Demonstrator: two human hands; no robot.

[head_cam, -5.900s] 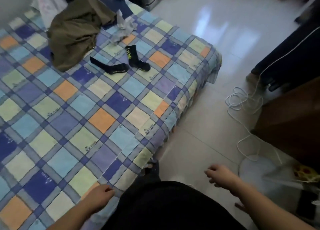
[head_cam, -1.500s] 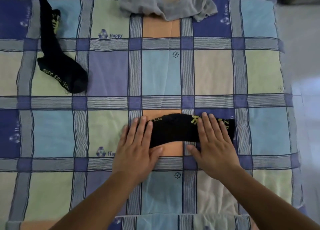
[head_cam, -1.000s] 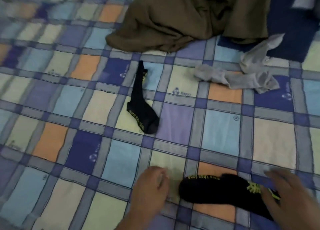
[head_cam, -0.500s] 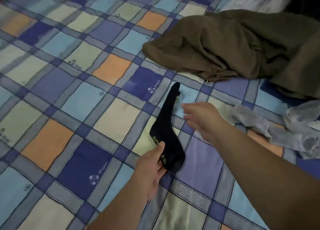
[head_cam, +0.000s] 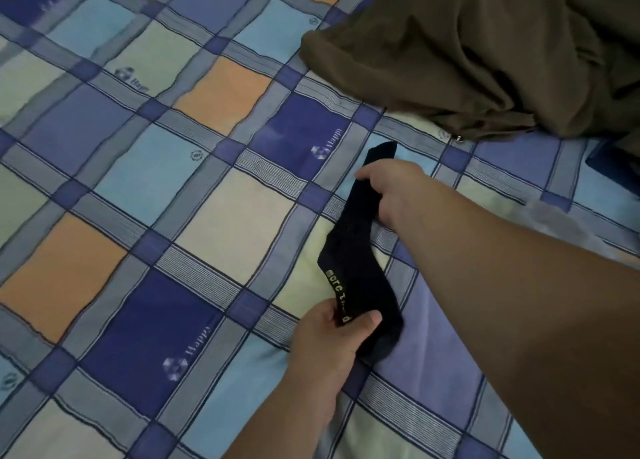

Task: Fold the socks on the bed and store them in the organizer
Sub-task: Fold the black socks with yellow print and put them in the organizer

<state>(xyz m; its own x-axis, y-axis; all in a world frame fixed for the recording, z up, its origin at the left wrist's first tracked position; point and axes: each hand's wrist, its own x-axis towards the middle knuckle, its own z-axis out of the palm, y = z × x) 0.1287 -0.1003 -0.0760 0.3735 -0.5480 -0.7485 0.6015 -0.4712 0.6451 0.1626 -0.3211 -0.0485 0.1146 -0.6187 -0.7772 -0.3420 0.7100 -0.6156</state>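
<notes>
Black sock (head_cam: 358, 250), yellow lettering along the sole, stretched long on the checked bedsheet (head_cam: 207, 216). Left hand (head_cam: 329, 341) pinches the toe end; right hand (head_cam: 394, 195) grips the cuff end.

I see a crumpled olive-brown cloth garment (head_cam: 485, 53) heaped at the upper right, lying on a checked bedsheet (head_cam: 225, 223) of blue, orange, pale green and cream squares crossed by striped grey bands. Several dark blue squares carry a small white emblem and the word "Happy" (head_cam: 334, 138). At the far right edge I make out a dark navy piece of fabric (head_cam: 614, 162) just beside the garment, and below it a pale grey blurred patch I cannot identify
</notes>
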